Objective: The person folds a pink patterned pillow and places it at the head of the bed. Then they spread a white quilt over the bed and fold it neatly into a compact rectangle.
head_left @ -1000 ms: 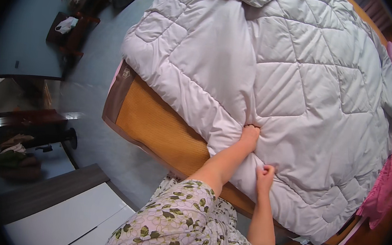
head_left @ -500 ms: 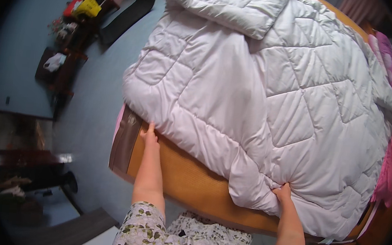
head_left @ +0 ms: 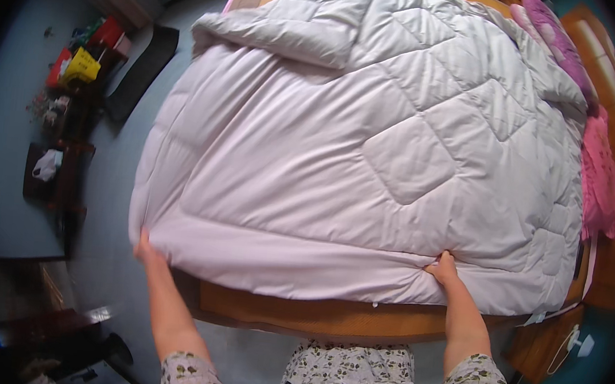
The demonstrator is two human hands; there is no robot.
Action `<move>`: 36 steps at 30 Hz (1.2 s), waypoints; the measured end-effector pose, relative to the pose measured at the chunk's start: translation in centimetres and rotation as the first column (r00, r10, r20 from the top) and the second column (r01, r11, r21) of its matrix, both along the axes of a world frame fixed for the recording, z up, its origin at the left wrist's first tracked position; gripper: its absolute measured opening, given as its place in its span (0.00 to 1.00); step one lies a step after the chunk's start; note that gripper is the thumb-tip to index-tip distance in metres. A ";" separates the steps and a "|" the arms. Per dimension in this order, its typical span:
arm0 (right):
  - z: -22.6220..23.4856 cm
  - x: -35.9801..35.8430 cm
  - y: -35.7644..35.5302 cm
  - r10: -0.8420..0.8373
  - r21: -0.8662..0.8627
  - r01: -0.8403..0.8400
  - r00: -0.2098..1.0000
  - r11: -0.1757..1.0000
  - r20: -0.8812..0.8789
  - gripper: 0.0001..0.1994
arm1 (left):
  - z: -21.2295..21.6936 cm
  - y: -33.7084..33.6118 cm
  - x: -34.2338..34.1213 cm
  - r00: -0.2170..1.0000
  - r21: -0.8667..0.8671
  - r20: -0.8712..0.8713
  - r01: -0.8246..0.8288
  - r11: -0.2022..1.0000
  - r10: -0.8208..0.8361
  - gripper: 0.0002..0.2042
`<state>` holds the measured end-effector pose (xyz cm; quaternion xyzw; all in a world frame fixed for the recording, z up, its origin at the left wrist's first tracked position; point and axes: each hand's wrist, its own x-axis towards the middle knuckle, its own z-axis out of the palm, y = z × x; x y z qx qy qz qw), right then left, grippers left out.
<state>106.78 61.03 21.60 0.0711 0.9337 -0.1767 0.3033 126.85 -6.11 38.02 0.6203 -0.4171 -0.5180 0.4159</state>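
Observation:
A white quilted comforter covers most of the bed, its far left part folded back over itself. At the comforter's near left corner, my left hand is closed on the edge, out past the side of the bed. My right hand pinches the cloth near the front edge, right of the middle. Between the two hands the near edge runs nearly straight, with creases fanning out from each grip. A strip of the tan mattress shows below the edge.
Pink bedding and a purple pillow lie along the right side by the wooden headboard. A white plug with a cord is at the lower right. Left stand dark wooden furniture with bags and a long black mat.
My left hand has moved left and toward me, pulling the comforter's corner out past the bed's side. The bunched near edge is now stretched straight. My right hand still grips the cloth.

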 end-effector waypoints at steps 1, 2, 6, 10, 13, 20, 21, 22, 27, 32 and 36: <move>-0.1 -0.2 -0.6 0.017 -0.013 -0.017 0.999 1.000 -0.028 0.34 | -1.4 -0.3 4.1 0.998 -0.189 0.038 -0.050 0.981 0.058 0.23; -0.2 -0.2 0.0 0.020 0.001 -0.020 0.999 1.000 -0.051 0.34 | -2.3 1.6 6.0 0.989 -0.097 0.082 -0.111 0.989 0.119 0.23; -0.5 -0.8 0.4 0.097 -0.088 -0.087 0.989 0.992 0.113 0.39 | -7.7 6.3 13.6 0.841 -0.033 0.424 -0.358 0.933 0.337 0.35; -1.9 -0.8 1.6 0.172 -0.033 -0.171 0.985 0.985 0.018 0.35 | -7.2 14.9 7.8 0.213 -0.255 0.940 -0.080 0.963 0.267 0.35; -1.0 -1.2 0.1 0.211 -0.091 -0.213 0.977 0.973 -0.023 0.35 | -9.1 18.7 5.1 0.465 -0.402 0.880 0.620 0.674 0.098 0.29; 1.8 0.5 1.9 0.138 -0.107 -0.136 0.990 0.985 0.008 0.33 | -8.3 45.3 -13.9 0.025 -0.166 0.751 0.974 -0.152 -0.659 0.25; 3.0 1.2 2.5 0.127 -0.156 -0.119 0.991 0.981 0.041 0.28 | -8.2 47.1 -15.6 -0.018 -0.119 0.759 0.979 -0.166 -0.650 0.25; 3.6 2.1 3.8 0.144 -0.186 -0.133 0.989 0.974 0.047 0.27 | -8.4 48.9 -17.0 -0.059 -0.075 0.762 0.981 -0.179 -0.645 0.25; 4.9 7.4 12.2 0.110 -0.235 -0.080 0.987 0.969 0.118 0.23 | -9.8 52.2 -19.1 -0.221 0.171 0.744 0.975 -0.139 -0.631 0.25; 4.6 7.6 15.7 0.054 -0.425 0.000 0.992 0.905 0.114 0.18 | -11.3 52.9 -19.9 -0.391 0.402 0.766 0.911 -0.094 -0.511 0.28; 6.0 1.3 12.1 -0.123 -0.618 0.073 0.992 0.783 -0.038 0.11 | -11.6 53.1 -21.7 -0.449 0.487 0.756 0.872 -0.049 -0.477 0.31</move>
